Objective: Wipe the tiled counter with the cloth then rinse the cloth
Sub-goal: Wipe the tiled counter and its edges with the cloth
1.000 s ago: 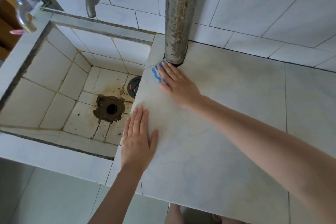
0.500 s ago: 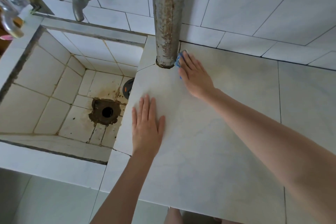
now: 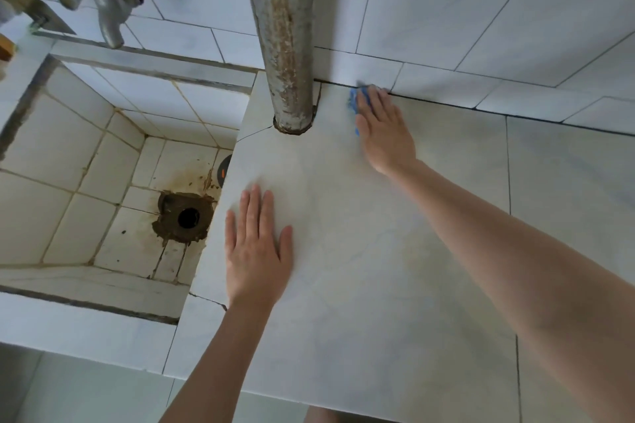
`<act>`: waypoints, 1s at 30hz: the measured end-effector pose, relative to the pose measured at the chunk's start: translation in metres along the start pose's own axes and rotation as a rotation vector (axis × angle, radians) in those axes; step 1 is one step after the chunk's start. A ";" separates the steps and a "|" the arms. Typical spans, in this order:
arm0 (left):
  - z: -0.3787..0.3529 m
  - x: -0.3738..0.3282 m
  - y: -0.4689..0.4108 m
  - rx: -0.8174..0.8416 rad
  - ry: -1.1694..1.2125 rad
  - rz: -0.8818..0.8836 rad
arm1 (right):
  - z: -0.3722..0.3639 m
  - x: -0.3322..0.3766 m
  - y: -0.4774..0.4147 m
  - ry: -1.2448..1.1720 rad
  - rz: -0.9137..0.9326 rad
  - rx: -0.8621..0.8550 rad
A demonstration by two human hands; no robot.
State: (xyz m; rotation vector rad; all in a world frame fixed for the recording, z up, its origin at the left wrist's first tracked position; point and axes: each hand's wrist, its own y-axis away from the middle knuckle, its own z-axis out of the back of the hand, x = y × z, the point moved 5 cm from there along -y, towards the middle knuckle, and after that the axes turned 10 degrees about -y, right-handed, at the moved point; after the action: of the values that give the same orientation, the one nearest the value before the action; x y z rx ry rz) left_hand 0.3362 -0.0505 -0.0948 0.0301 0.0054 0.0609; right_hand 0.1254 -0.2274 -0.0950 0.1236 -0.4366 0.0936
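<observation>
Pressing flat on the blue cloth, the right hand had its fingers straight and laid over it, curling round nothing, at about 12 o'clock on the table, hard against the dark grout line where the table met the wall. A second earlier the same hand and cloth had been on the 9 o'clock side of the pipe's foot. Half a second earlier they were just at its 3 o'clock side, and now they sat clear of it, farther toward 1 o'clock. The left hand lay palm down, fingers straight and holding nothing, near the table's 9 o'clock edge, much as before. Only a crumpled blue fringe of the cloth showed past the fingers. The table was smooth, pale, faintly veined tile with thin cracks near the pipe, a round grey metal column streaked with flaking rust. At 9 o'clock the sunken sink was lined with small square tiles, stained brown round its circular drain hole. A dull metal tap hung at 10 o'clock, blurred.
</observation>
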 end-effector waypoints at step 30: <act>0.004 -0.003 0.001 0.008 -0.005 0.010 | 0.018 -0.044 0.046 0.061 0.041 0.001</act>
State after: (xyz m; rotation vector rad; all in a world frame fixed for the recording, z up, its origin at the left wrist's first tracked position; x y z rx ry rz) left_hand 0.3332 -0.0495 -0.0907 0.0381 0.0001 0.0706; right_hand 0.0731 -0.1878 -0.0926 0.1124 -0.3783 0.1375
